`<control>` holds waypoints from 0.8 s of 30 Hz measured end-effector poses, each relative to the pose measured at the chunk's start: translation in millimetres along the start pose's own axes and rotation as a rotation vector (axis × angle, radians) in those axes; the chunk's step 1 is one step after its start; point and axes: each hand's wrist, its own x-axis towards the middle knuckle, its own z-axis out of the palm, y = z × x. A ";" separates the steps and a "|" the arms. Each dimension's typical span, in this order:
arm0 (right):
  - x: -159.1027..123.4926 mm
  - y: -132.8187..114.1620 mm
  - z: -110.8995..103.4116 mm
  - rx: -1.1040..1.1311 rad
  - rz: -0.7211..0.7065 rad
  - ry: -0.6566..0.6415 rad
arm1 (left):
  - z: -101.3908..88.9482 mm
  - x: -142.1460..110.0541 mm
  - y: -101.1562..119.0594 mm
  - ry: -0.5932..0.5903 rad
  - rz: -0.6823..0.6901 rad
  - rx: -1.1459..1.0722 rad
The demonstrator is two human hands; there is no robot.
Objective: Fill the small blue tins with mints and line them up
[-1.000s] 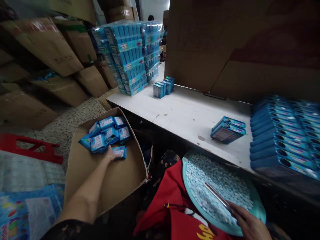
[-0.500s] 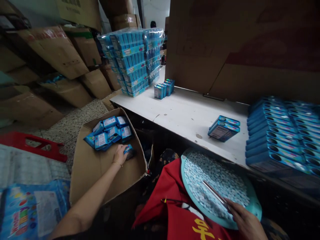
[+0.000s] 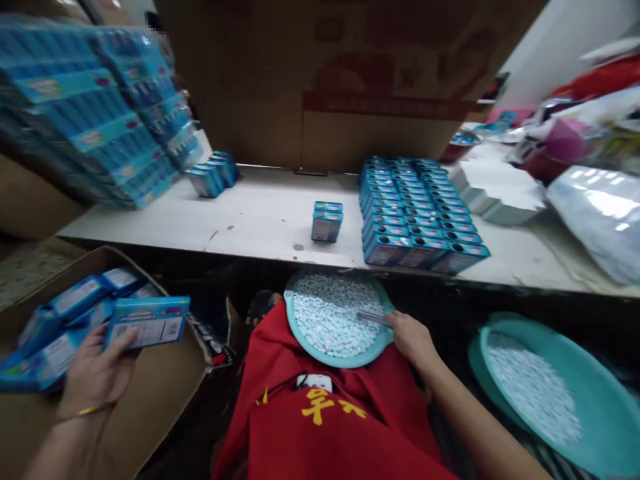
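Note:
My left hand (image 3: pixel 103 367) grips a small blue printed box (image 3: pixel 147 321) between thumb and fingers, above a cardboard carton (image 3: pixel 150 400). More blue boxes (image 3: pixel 65 333) lie heaped inside that carton. My right hand (image 3: pixel 407 333) is closed around a thin metal scoop or tube (image 3: pixel 371 317), whose far end rests over small pale-blue pellets (image 3: pixel 325 320). These fill a turquoise basin (image 3: pixel 345 363) on my lap, over a red apron (image 3: pixel 340 433). Part of the metal tool is hidden by my fingers.
On the white table (image 3: pixel 265 220) stand a pair of blue boxes (image 3: pixel 327 223), open-topped rows of boxes (image 3: pixel 415 213), and a wrapped stack (image 3: pixel 95 120). White cards (image 3: pixel 500 190) lie farther right. A second turquoise basin (image 3: pixel 600 407) with pellets sits lower right.
My left hand has lifted a blue box up from the carton. My view has swung right, bringing the second basin and white cards into sight. The metal tool stays in my right hand.

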 end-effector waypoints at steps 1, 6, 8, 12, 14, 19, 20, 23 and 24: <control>3.2 -3.3 1.8 -0.015 0.013 -0.007 | 13.9 -9.1 9.0 -0.132 0.039 -0.089; 30.9 -51.8 37.1 0.165 0.072 -0.057 | 102.6 -43.5 3.7 -0.446 -0.150 -0.245; 44.0 -71.1 52.4 0.328 0.112 -0.063 | 137.1 -50.5 -14.4 -0.505 -0.257 -0.267; 59.2 -79.1 67.3 0.508 0.139 -0.063 | 182.2 -58.7 -49.1 -0.615 -0.267 -0.210; 59.5 -70.5 66.5 0.553 0.124 -0.072 | 192.0 -60.0 -58.6 -0.637 -0.173 -0.123; 51.0 -44.6 36.7 0.674 0.052 -0.040 | 203.7 -60.8 -60.0 -0.656 0.200 0.243; 49.0 -40.8 25.6 0.700 0.027 -0.026 | 207.1 -62.2 -58.9 -0.679 0.260 0.301; 44.1 -33.7 -12.3 0.741 -0.062 -0.004 | 221.6 -69.6 -57.6 -0.765 0.432 0.441; 42.8 -33.2 -24.8 0.732 -0.096 -0.008 | 227.2 -72.9 -58.3 -0.793 0.492 0.492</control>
